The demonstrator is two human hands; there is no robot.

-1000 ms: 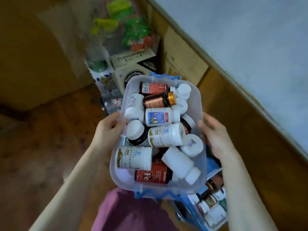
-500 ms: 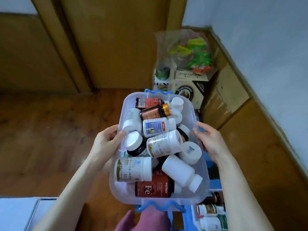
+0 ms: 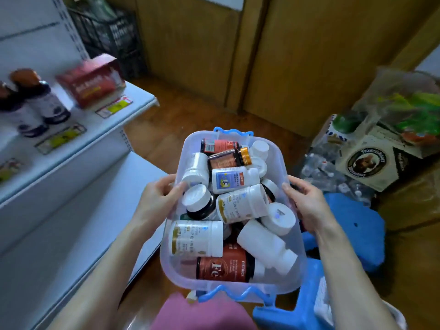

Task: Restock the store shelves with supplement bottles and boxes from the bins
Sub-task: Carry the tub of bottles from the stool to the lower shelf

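I hold a clear plastic bin [image 3: 289,279] with blue latches in front of me, above the floor. Several supplement bottles lie in it, among them a red "Fe" bottle [image 3: 223,266] and white bottles [image 3: 196,238]. My left hand [image 3: 157,198] grips the bin's left rim, thumb inside. My right hand [image 3: 307,203] grips the right rim. White store shelves [image 3: 78,141] stand to the left, with two dark bottles [image 3: 35,103] and a red box [image 3: 91,81] on the upper one.
A blue plastic stool [image 3: 357,229] sits on the wooden floor at the lower right. Cardboard boxes [image 3: 371,163], loose water bottles and a plastic bag pile up at the right wall. Wooden panels close off the back. A dark crate stands behind the shelves.
My view has swung left, bringing the white shelves into sight. The bin stays in both hands, carried along toward the shelves.
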